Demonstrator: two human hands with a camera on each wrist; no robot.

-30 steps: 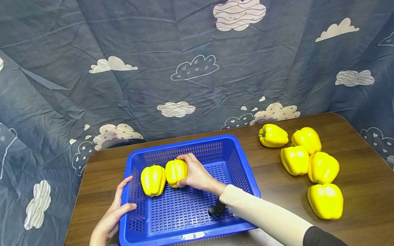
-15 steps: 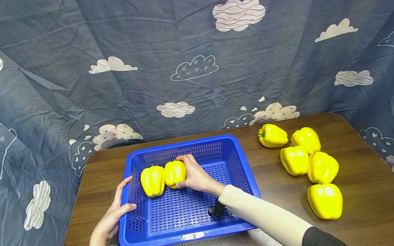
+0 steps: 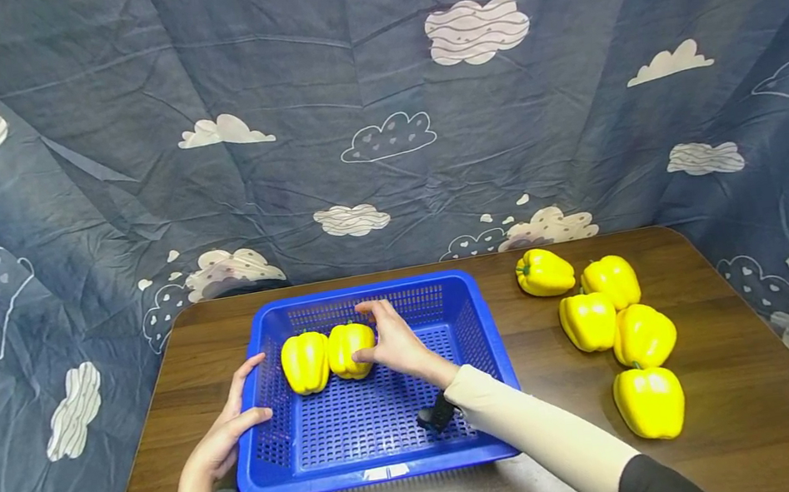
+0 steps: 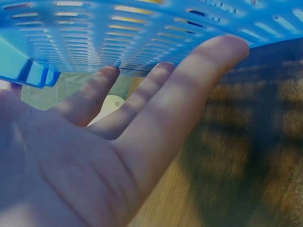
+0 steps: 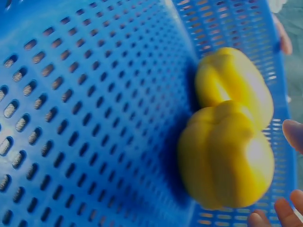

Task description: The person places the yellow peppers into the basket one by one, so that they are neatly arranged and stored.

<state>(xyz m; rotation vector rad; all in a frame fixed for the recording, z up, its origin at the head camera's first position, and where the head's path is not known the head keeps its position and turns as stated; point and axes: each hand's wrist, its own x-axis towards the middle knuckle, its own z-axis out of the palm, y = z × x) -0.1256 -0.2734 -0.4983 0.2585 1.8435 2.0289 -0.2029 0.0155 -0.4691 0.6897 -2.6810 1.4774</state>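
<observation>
Two yellow bell peppers, the left pepper (image 3: 307, 363) and the right pepper (image 3: 347, 349), stand side by side in the blue plastic basket (image 3: 396, 471), near its back left corner. My right hand (image 3: 405, 348) hovers beside the right pepper, thumb and fingers spread. In the right wrist view its fingertips (image 5: 286, 213) show apart from the peppers. With thumb and a finger over the left rim, my left hand (image 3: 220, 445) holds the basket. Its other fingers (image 4: 156, 123) lie along the outside of the slotted wall in the left wrist view.
On the right of the wooden table (image 3: 531, 462) lie several more yellow bell peppers, the back one (image 3: 545, 272) on its side and the nearest (image 3: 650, 403) toward the front. A dark curtain (image 3: 367, 48) with cloud prints hangs behind the table.
The right hand has shifted the right pepper slightly left against the other one. Its fingers have since spread and come off the pepper. The left hand stays at the rim.
</observation>
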